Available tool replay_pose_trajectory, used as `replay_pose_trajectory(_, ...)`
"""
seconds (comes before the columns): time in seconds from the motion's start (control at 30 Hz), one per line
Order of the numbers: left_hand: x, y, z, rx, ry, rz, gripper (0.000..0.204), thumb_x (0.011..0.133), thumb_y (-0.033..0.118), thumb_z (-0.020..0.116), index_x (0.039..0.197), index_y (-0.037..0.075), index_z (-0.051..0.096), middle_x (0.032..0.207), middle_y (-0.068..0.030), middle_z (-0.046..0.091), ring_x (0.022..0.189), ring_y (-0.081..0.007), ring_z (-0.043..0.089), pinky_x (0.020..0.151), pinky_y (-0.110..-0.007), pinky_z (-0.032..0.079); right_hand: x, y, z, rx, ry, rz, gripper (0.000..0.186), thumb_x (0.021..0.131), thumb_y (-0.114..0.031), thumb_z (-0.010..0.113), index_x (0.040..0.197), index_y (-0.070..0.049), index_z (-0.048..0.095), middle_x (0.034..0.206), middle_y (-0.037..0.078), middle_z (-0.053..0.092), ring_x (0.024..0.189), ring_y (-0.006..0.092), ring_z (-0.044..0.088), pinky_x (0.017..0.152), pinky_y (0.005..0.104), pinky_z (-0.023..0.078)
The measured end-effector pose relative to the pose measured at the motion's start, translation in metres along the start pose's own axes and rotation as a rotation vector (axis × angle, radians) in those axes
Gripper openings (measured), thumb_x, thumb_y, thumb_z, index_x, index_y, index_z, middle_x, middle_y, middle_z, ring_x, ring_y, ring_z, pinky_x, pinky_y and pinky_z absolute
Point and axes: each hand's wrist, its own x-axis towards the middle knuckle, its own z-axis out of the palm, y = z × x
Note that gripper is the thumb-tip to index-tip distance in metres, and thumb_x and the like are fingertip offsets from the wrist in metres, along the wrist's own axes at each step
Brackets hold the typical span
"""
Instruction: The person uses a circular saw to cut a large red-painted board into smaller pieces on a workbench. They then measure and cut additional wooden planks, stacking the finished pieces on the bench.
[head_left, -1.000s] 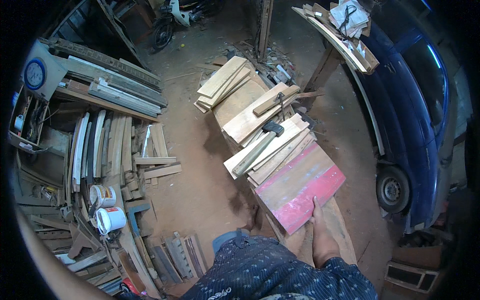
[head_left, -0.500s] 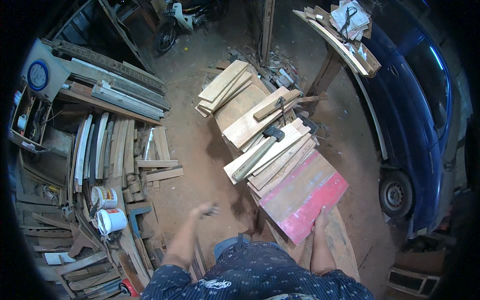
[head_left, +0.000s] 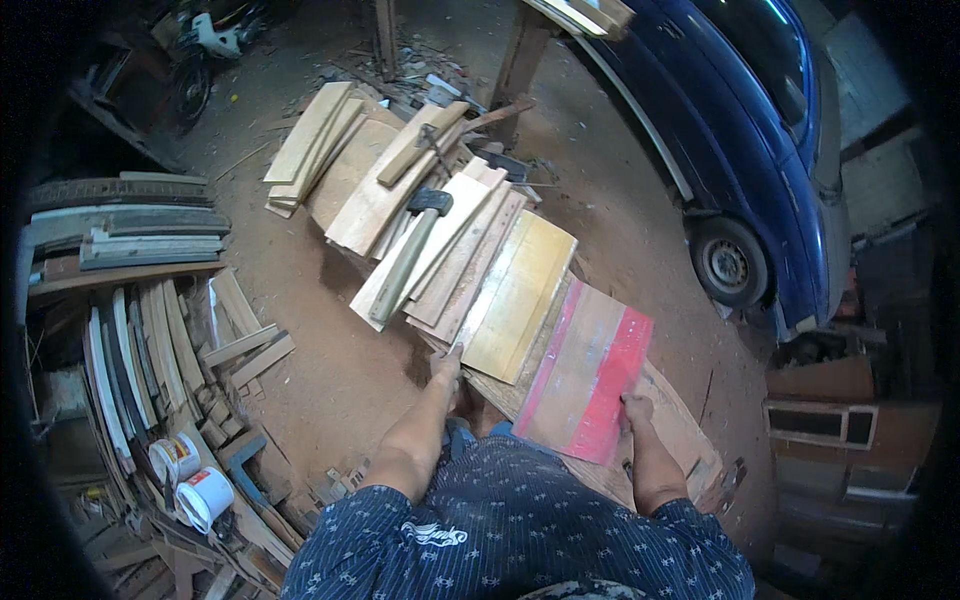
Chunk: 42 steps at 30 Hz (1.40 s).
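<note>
Blue is the car (head_left: 655,95) at the upper right of my feed, with a long wooden bench (head_left: 692,432) to its left, piled planks (head_left: 458,245) farther along it, a pink-striped board (head_left: 585,370) at its near end, a yellow board (head_left: 518,295) between those, and a black-headed tool (head_left: 406,262) on the planks. From here I see the right hand (head_left: 637,408) clamped on the pink-striped board's right edge and the left hand (head_left: 447,364) at the yellow board's left corner, its grip one I cannot tell
</note>
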Motion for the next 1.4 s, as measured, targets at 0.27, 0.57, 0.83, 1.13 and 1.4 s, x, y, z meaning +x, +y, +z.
replay_pose_trajectory(0.27,-0.032,-0.002,0.011,0.067,-0.043,0.058,0.041,0.095,0.020,0.063,0.126,-0.006,0.053,0.120,-0.0159,0.061,0.100,-0.0277,0.065,0.071,-0.036,0.059,-0.061,-0.109,0.069,0.142,0.127,-0.645,0.031,0.084,-0.020,0.065,0.106,0.002,0.067,0.101,0.021,0.069,0.097,0.0316,0.067,0.085,0.0400,0.053)
replay_pose_trajectory(0.57,-0.132,0.029,0.020,-0.213,-0.324,0.119,0.025,0.102,0.023,0.053,0.106,-0.001,0.051,0.098,-0.0177,0.063,0.082,-0.0240,0.069,0.071,-0.036,0.061,-0.079,-0.235,0.122,0.286,-0.118,-0.161,0.065,0.087,-0.045,0.065,0.128,0.004,0.055,0.123,0.027,0.062,0.113,0.0389,0.060,0.096,0.0446,0.047)
replay_pose_trajectory(0.83,-0.214,-0.007,0.027,-0.054,-0.467,0.064,0.022,0.103,0.024,0.051,0.103,0.003,0.045,0.092,-0.0145,0.063,0.077,-0.0239,0.069,0.067,-0.033,0.059,-0.069,-0.157,0.079,0.413,0.099,-0.086,0.051,0.094,-0.044,0.059,0.091,0.005,0.071,0.088,0.024,0.070,0.087,0.0361,0.069,0.081,0.0446,0.049)
replay_pose_trajectory(1.13,-0.201,-0.188,0.021,0.429,-0.515,0.296,0.028,0.100,0.025,0.057,0.112,-0.001,0.061,0.090,-0.0069,0.066,0.081,-0.0122,0.064,0.071,-0.027,0.053,-0.124,0.012,-0.007,0.234,-0.152,-0.048,0.038,0.089,-0.037,0.060,0.106,-0.005,0.072,0.105,0.019,0.070,0.099,0.0351,0.067,0.089,0.0412,0.051)
replay_pose_trajectory(1.4,-0.245,-0.175,0.023,0.372,-0.394,0.094,0.041,0.099,0.032,0.055,0.131,0.005,0.054,0.089,-0.0046,0.063,0.074,-0.0124,0.059,0.065,-0.025,0.050,-0.141,0.201,-0.060,-0.303,-0.133,-0.405,0.040,0.079,-0.029,0.071,0.111,-0.007,0.064,0.110,0.023,0.058,0.109,0.0404,0.056,0.096,0.0474,0.047)
